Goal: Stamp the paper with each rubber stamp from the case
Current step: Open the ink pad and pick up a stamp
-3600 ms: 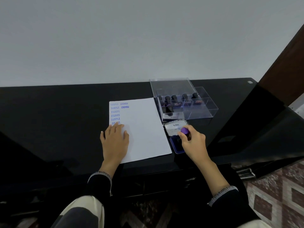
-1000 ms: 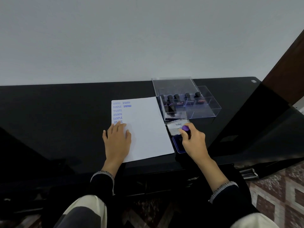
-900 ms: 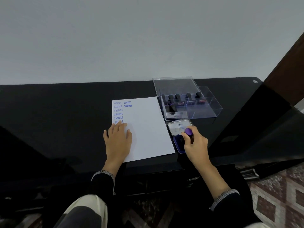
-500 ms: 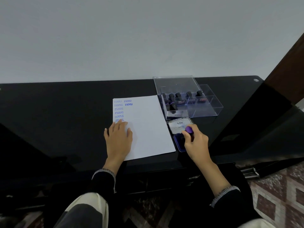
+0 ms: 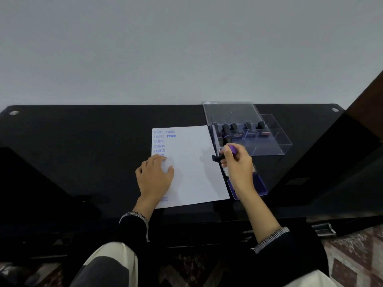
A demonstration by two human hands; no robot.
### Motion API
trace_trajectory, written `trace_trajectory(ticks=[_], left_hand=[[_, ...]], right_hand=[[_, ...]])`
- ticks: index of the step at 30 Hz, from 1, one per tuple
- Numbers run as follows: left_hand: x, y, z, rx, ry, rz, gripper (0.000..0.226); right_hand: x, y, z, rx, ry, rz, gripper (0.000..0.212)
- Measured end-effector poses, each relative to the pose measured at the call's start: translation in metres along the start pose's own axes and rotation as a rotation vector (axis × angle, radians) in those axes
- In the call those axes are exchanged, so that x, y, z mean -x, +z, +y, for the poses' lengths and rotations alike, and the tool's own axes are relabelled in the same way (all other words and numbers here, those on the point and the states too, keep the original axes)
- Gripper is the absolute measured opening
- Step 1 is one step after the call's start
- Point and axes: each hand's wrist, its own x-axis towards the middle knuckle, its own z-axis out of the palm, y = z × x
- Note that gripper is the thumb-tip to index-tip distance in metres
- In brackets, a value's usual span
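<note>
Right hand (image 5: 236, 162) has lifted purple-topped stamp (image 5: 227, 151) off ink pad (image 5: 259, 186) at centre right, fingers curled round it, left hand (image 5: 154, 175) still flat on paper (image 5: 192, 162), clear case (image 5: 265, 139) above holding black stamps (image 5: 246, 127), black worktop (image 5: 83, 152)

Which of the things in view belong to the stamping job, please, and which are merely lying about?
Job:
paper
stamp, gripped by right hand
ink pad
clear case of stamps
left hand, flat on the paper

Lying about:
black table
patterned floor
</note>
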Motion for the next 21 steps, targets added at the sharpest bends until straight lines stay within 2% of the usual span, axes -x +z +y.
trace_trajectory(ticks=[5,9,13,21], left_hand=[[-0.019,-0.014,-0.007,-0.018,-0.007,-0.072,0.031],[-0.038,-0.016,-0.016,0.019,0.02,-0.051,0.029],[-0.062,-0.015,-0.024,0.019,0.061,-0.019,0.026],[-0.076,-0.005,-0.042,-0.006,0.191,-0.029,0.039]], right_hand=[[-0.025,0.054,0.006,-0.108,0.121,-0.131,0.015],[-0.048,0.086,0.008,-0.145,0.148,-0.158,0.015],[-0.077,0.109,0.009,-0.023,0.046,-0.234,0.01],[-0.108,0.15,0.009,0.233,-0.158,-0.411,0.015]])
